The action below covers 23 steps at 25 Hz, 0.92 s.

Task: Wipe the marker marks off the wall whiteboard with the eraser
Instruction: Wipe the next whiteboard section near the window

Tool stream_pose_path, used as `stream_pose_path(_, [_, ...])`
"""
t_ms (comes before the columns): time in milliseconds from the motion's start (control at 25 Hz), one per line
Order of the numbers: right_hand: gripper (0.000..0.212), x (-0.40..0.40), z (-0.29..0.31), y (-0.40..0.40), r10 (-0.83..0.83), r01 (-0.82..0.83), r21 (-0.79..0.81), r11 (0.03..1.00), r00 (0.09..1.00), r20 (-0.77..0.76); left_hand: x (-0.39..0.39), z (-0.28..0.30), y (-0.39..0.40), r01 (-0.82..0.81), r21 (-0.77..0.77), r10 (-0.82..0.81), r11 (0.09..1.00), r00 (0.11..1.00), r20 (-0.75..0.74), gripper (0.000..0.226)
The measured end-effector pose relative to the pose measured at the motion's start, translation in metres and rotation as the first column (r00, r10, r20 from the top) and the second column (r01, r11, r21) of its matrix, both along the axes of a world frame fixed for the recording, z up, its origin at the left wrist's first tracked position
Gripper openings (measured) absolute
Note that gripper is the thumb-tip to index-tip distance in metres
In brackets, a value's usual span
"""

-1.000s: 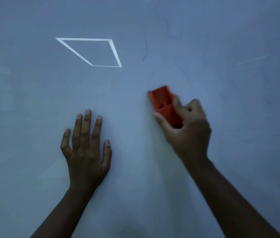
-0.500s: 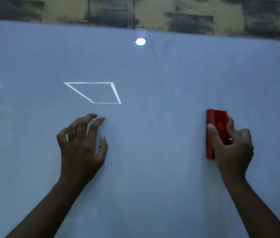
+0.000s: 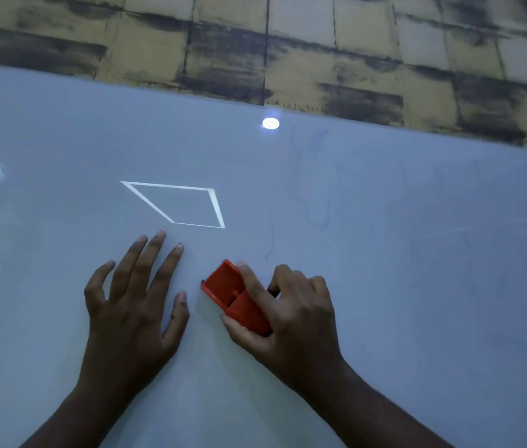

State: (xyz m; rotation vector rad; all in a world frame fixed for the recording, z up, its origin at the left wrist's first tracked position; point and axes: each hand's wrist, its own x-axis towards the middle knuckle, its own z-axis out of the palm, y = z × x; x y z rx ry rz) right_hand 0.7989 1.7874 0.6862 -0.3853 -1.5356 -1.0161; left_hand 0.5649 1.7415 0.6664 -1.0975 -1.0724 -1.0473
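Note:
The wall whiteboard (image 3: 417, 318) fills most of the view. My right hand (image 3: 291, 321) grips a red eraser (image 3: 230, 294) and holds it tilted against the board, just right of my left thumb. My left hand (image 3: 133, 305) rests on the board with its fingers spread and nearly straight. Faint blue marker marks (image 3: 307, 202) run up and to the right of the eraser, with one short stroke (image 3: 270, 244) just above it. More faint smudges (image 3: 443, 234) lie far right.
A bright parallelogram reflection (image 3: 178, 205) sits above my left hand, with round light glints (image 3: 270, 123) near the board's top edge. Above the board is a yellow, dark-stained tiled wall (image 3: 288, 50).
The eraser in my right hand swept right, then back left and down to beside my left hand, turning tilted. My left fingers curled, then spread flat again. The view rose toward the top edge.

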Motion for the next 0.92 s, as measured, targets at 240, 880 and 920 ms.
stream_pose_path(240, [0.066,0.079,0.059,0.018,-0.050,0.000,-0.169,0.986,0.955,-0.292,0.000,0.002,-0.001,0.015,-0.009,-0.015,1.000,1.000,0.016,0.065])
stream_pose_path(880, [0.066,-0.031,0.073,-0.008,-0.008,-0.001,-0.064,0.998,0.990,-0.139,-0.007,0.123,0.007,-0.034,0.045,0.037,0.998,0.997,-0.065,0.066])
stream_pose_path(920, [0.066,-0.034,0.073,-0.009,0.000,-0.005,-0.041,0.999,0.991,-0.134,-0.008,0.122,0.006,-0.029,0.035,0.031,0.999,0.997,-0.069,0.066])
